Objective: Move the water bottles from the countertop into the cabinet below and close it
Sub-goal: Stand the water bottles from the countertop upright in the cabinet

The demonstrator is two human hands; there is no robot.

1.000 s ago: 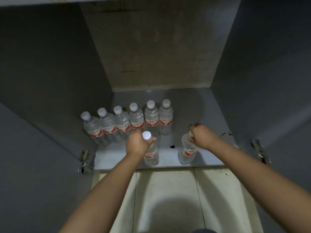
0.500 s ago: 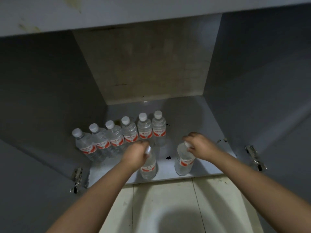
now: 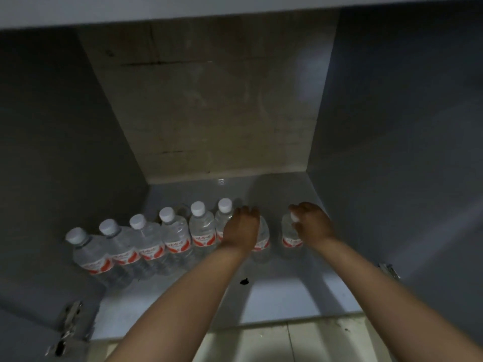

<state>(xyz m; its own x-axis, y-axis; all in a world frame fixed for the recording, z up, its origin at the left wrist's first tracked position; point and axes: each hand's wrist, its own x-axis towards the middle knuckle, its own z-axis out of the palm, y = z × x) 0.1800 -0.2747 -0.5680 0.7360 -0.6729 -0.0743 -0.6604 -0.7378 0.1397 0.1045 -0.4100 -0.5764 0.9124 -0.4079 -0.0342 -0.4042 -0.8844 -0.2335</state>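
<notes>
Inside the open cabinet (image 3: 274,304), several clear water bottles with white caps and red labels stand in a row (image 3: 146,241) along the left of the floor. My left hand (image 3: 241,228) grips the top of another bottle (image 3: 261,237) at the right end of that row, hiding its cap. My right hand (image 3: 312,222) holds a further bottle (image 3: 291,235) by its neck, just right of the first. Both bottles stand upright on the cabinet floor.
Both cabinet doors hang open, with hinges at the left (image 3: 69,320) and right (image 3: 389,269). A small dark spot (image 3: 243,281) marks the cabinet floor. Pale floor tiles (image 3: 261,343) lie in front. The countertop edge (image 3: 183,9) runs overhead.
Both hands have pushed their bottles from the cabinet's front edge deeper in, up to the right end of the row. The camera has moved closer.
</notes>
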